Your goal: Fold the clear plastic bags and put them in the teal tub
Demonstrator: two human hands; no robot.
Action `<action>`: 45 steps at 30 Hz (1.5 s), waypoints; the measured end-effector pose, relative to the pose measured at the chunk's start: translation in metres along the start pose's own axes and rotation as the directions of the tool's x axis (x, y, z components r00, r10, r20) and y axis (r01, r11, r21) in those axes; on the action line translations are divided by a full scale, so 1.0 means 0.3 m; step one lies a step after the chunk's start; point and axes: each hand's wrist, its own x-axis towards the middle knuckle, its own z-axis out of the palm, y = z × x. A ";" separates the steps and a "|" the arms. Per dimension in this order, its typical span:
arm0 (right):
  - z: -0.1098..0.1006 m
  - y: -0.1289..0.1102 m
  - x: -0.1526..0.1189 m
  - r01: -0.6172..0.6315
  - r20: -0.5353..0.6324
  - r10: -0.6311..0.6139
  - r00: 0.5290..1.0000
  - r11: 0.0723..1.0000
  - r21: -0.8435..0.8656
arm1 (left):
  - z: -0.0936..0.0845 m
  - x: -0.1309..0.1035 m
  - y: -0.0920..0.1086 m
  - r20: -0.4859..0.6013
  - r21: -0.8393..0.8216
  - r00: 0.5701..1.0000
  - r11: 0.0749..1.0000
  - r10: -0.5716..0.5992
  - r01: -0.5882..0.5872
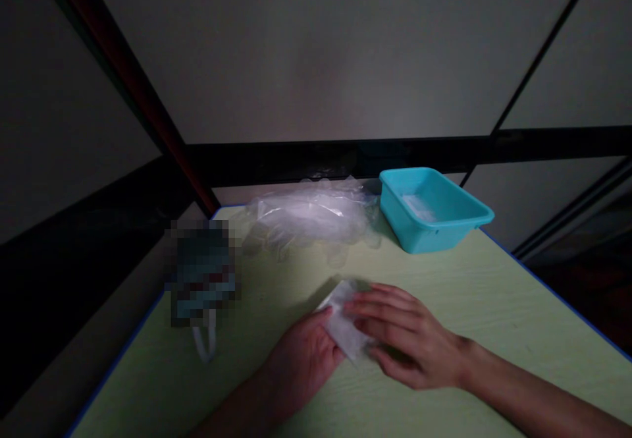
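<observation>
A small, flat, whitish folded sheet (pixel 347 332) is between my hands above the table; whether it is thin plastic or paper I cannot tell. My left hand (pixel 307 354) grips its left edge, thumb on top and the other fingers underneath. From the right, my right hand (pixel 402 332) lies over the sheet with fingers stretched out flat and touching its upper face. Part of the sheet is hidden beneath those fingers. Beyond both hands, a loose heap of clear plastic film (pixel 316 214) spreads along the table's far edge.
A turquoise plastic basket (pixel 419 234) stands at the back right, with a flat whitish piece (pixel 419 207) inside. On the left lies a blurred-out dark and teal item (pixel 203 273) with a white strap (pixel 205 342). The pale table (pixel 494 306) has a blue edge; panelled walls stand behind.
</observation>
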 end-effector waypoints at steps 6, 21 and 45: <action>-0.001 0.029 -0.025 -0.427 0.154 0.437 0.886 0.641 0.638 | -0.019 0.004 0.000 0.174 -0.490 0.978 0.852 -0.112 0.185; 0.016 0.033 -0.010 -0.465 0.284 0.461 0.841 0.347 0.815 | 0.004 -0.014 -0.021 0.352 -0.661 0.936 0.700 -0.028 0.269; -0.231 0.107 0.009 -0.126 -0.229 0.833 0.503 0.333 0.935 | 0.081 0.361 0.228 -0.122 -0.346 0.992 0.936 0.029 -0.070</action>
